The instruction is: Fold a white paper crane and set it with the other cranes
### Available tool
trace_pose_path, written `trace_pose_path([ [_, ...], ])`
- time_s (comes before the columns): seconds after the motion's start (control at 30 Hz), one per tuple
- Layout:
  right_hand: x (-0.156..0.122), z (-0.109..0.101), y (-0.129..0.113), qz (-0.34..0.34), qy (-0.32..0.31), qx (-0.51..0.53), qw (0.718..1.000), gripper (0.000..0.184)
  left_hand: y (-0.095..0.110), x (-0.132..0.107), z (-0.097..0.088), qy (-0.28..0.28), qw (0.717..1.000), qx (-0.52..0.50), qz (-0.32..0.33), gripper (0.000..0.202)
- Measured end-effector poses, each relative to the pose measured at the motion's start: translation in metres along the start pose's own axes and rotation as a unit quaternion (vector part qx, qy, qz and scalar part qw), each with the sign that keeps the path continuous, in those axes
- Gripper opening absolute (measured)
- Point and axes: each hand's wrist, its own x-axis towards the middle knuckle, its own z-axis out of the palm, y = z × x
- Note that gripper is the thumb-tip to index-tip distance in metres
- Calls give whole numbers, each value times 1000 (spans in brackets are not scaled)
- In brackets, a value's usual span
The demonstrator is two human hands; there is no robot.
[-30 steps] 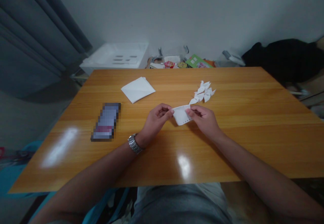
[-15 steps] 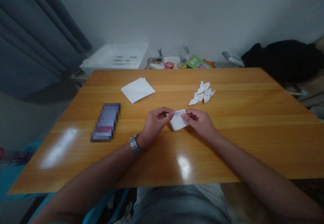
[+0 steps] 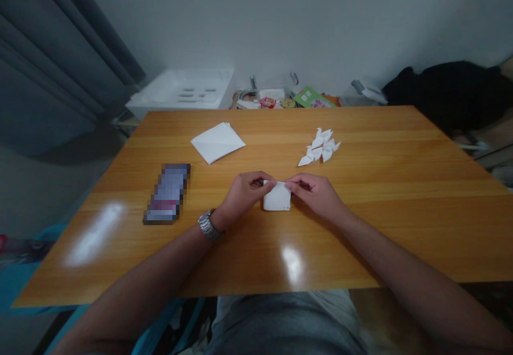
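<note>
A small folded white paper [image 3: 276,199] lies on the wooden table [image 3: 360,226] between my hands. My left hand [image 3: 242,193], with a metal watch on its wrist, pinches the paper's upper left corner. My right hand [image 3: 315,194] pinches its upper right corner. Both hands rest low on the tabletop with fingers curled.
Several small white folded paper birds [image 3: 320,150] lie behind my right hand. A stack of white paper squares [image 3: 217,141] sits at the back left, a phone [image 3: 168,193] at the left. Behind the table are a white box [image 3: 184,90], clutter and dark cloth [image 3: 449,93].
The paper has come down from a tilted hold to lie squarer and lower on the table. Both hands moved slightly toward me and closer together along its top edge.
</note>
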Motion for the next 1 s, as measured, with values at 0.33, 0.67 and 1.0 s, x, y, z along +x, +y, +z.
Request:
trace_pose_path([
  [0.33,2,2,-6,22,44,53,997,26,-6,-1,7,77,987,-141,-18,31],
  [0.67,0,2,-3,20,-15,67,997,24,2,0,0,64,998,-21,9,29],
  [1.0,-4,3,-7,9,-81,-24,996,27,3,-6,3,-37,997,70,20,27],
])
